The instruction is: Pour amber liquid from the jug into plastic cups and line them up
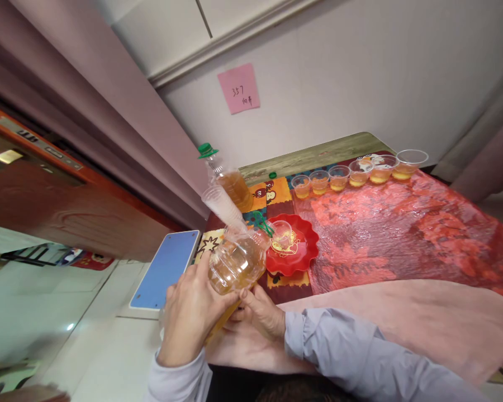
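Both my hands grip a large clear plastic bottle [237, 261] of amber liquid, tilted with its neck toward a clear cup [281, 233] that sits in a red scalloped plate [302, 258]. My left hand [190, 312] wraps the bottle's body from the left. My right hand [257, 310] supports its base from below. The bottle's green cap ring hangs at the neck, right at the cup's rim.
A second bottle [230, 181] with a green cap stands behind, with a stack of clear cups [224, 206] leaning before it. Several filled cups [358, 174] line the table's far edge on a red plastic sheet [402, 229]. A blue-topped stool [167, 268] stands at left.
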A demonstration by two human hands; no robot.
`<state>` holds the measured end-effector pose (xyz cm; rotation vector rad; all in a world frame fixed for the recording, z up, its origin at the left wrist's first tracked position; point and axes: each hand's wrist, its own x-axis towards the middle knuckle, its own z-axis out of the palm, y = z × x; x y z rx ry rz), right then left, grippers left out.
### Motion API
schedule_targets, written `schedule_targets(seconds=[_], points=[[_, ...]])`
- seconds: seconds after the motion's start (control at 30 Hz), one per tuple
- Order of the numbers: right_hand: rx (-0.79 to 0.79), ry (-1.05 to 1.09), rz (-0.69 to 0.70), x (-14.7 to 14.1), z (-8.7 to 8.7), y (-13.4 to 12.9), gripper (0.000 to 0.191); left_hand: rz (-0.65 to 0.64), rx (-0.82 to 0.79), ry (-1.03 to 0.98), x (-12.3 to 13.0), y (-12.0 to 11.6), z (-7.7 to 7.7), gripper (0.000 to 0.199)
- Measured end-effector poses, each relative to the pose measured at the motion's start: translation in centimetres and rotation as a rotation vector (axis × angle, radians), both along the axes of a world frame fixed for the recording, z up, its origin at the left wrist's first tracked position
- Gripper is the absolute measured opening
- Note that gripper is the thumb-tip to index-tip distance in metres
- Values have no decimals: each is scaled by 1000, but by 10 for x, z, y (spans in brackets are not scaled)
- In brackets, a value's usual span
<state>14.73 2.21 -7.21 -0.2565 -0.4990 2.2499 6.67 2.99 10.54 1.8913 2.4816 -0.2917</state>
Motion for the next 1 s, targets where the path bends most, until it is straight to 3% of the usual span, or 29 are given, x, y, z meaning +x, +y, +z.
schedule_targets(seconds=[1.0], points=[[-16,-46,1,0,0,0,90,-30,27,25,1,-1,1,71]])
